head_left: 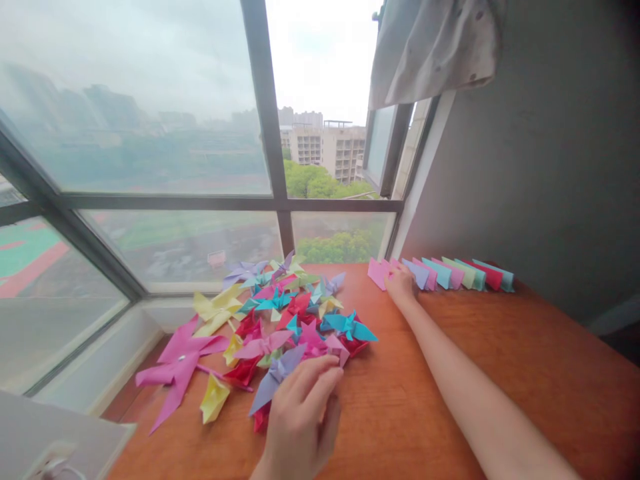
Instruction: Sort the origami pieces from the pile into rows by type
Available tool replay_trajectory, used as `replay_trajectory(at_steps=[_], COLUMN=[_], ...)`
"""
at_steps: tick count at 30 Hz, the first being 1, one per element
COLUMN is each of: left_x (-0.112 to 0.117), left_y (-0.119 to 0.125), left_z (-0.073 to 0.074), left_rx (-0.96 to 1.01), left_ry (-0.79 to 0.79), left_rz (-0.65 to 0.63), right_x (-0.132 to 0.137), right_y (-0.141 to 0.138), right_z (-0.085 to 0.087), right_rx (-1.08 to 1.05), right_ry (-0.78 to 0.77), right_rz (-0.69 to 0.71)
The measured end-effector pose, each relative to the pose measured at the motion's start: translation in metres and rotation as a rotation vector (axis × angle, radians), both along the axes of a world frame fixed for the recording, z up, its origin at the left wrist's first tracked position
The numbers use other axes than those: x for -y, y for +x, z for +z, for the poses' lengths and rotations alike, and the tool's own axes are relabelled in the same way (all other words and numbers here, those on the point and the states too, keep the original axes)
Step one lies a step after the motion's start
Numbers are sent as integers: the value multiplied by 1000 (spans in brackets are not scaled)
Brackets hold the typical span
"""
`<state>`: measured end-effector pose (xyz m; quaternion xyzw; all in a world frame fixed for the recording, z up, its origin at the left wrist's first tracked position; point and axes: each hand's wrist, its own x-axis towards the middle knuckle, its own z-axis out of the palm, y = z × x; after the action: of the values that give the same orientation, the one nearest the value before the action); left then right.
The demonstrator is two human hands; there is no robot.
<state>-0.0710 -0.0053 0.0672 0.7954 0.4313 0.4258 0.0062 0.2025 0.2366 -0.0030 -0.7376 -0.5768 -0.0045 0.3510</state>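
Note:
A heap of folded paper figures (280, 320) in pink, teal, yellow, purple and red lies on a wooden table (400, 413). My left hand (303, 417) rests at the near edge of the heap, fingers together on a lilac folded piece (275, 377). My right arm stretches far forward; my right hand (400, 283) is closed on a pink folded piece (377, 272) at the left end of a row of folded pieces (450, 273) standing one behind another along the far right of the table.
A large pink pinwheel (177, 363) lies at the left of the heap. A big window (270, 133) stands behind the table, a grey wall (550, 167) at the right, a cloth (435, 47) hanging above. Bare table shows in front.

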Motion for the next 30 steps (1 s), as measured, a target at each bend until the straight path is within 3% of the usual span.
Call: replay_trajectory(at_steps=[3, 7, 13, 18, 23, 26, 30], left_x=[21, 29, 29, 31, 32, 31, 31], left_y=[3, -2, -4, -1, 1, 1, 0], left_z=[-23, -44, -43, -41, -43, -44, -43], left_rx=[19, 2, 32, 23, -6, -21, 3], left_ry=[-6, -55, -267, -338, -339, -346, -364], left_rz=[-141, -169, -166, -138, -113, -86, -82], right_x=[3, 11, 33, 65, 79, 82, 92], right_y=[7, 18, 18, -5, -65, -124, -201], right_z=[-4, -3, 5, 23, 52, 77, 104], right_rx=[28, 37, -6, -45, -77, -121, -79], right_ry=[-16, -35, -39, 9, 68, 173, 131], right_rz=[16, 43, 79, 185, 348, 543, 704])
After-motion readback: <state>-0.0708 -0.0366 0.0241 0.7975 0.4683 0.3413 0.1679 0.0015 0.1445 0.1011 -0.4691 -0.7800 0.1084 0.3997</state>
